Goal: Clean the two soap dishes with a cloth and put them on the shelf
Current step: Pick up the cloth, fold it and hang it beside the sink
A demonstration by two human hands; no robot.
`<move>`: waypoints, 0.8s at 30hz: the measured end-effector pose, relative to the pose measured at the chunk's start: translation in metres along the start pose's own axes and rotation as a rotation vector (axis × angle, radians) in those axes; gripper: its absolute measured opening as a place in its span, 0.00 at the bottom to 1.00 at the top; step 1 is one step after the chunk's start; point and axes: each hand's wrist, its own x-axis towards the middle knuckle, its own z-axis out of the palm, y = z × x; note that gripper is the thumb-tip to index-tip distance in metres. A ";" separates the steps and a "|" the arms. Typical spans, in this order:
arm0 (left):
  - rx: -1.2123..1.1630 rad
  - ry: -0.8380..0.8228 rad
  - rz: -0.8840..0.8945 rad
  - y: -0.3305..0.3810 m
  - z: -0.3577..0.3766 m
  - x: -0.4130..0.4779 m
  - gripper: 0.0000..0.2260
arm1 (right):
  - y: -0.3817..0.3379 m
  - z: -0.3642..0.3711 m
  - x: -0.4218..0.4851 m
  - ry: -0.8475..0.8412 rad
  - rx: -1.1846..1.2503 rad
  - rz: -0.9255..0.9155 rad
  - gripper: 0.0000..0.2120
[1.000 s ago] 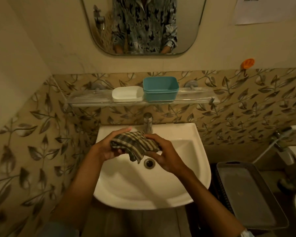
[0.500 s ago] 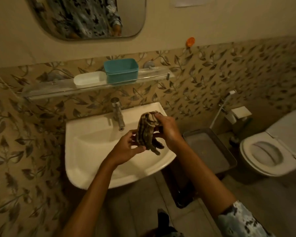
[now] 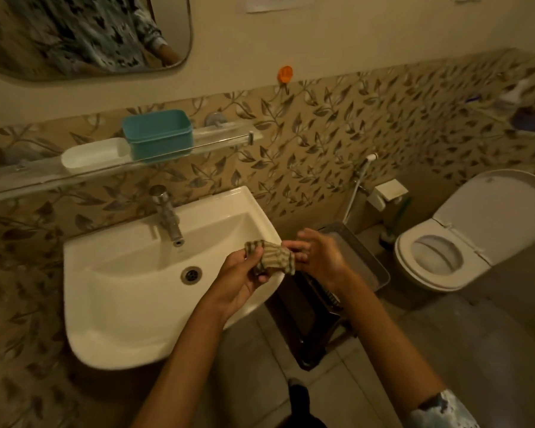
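Note:
A white soap dish (image 3: 93, 155) and a taller teal soap dish (image 3: 158, 134) stand side by side on the glass shelf (image 3: 223, 138) above the sink. Over the sink's right rim, both my hands hold a bunched striped cloth (image 3: 271, 257). My left hand (image 3: 240, 279) grips its left end from below. My right hand (image 3: 318, 257) pinches its right end, the fingers blurred. Neither hand touches the dishes.
A white sink (image 3: 130, 291) with a chrome tap (image 3: 167, 214) hangs below the shelf. To its right stand a dark bin with a grey tray lid (image 3: 365, 267), a spray hose (image 3: 357, 186) and an open toilet (image 3: 445, 242). A mirror (image 3: 84, 35) hangs above.
The view has swung right, bringing the toilet in. Both hands have carried the cloth from over the sink's middle to its right rim, bunching it tighter.

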 end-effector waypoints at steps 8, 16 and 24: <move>0.349 0.156 -0.082 -0.006 0.043 0.050 0.13 | 0.005 -0.062 0.006 -0.225 -0.742 -0.687 0.18; 0.504 0.053 0.035 -0.029 0.094 0.114 0.20 | -0.047 -0.122 0.057 0.015 -0.556 -0.592 0.13; 0.882 0.111 0.078 -0.055 0.117 0.187 0.07 | -0.093 -0.222 0.119 0.156 -0.692 -0.586 0.10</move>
